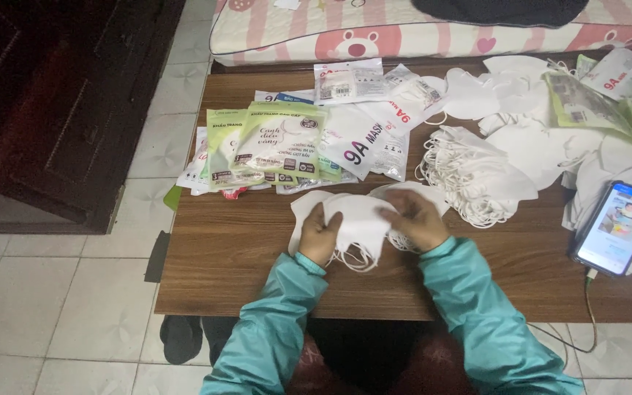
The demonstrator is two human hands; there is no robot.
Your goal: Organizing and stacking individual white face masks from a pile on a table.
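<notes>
Now, white masks — stacked, folded, loops dangling — both hands gripping.

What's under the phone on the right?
The phone lies on the wooden table, its upper end overlapping white masks. A cable hangs from its lower end. Anything beneath is covered.

White face masks, stacked flat, ear loops dangling, on table edge

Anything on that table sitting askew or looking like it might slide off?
Yes: the smartphone with a lit screen lies tilted on loose white masks near the right edge of the wooden table, its cable hanging over the front edge. The green-and-white packets overhang the left edge. Both hands hold a white mask stack.
</notes>
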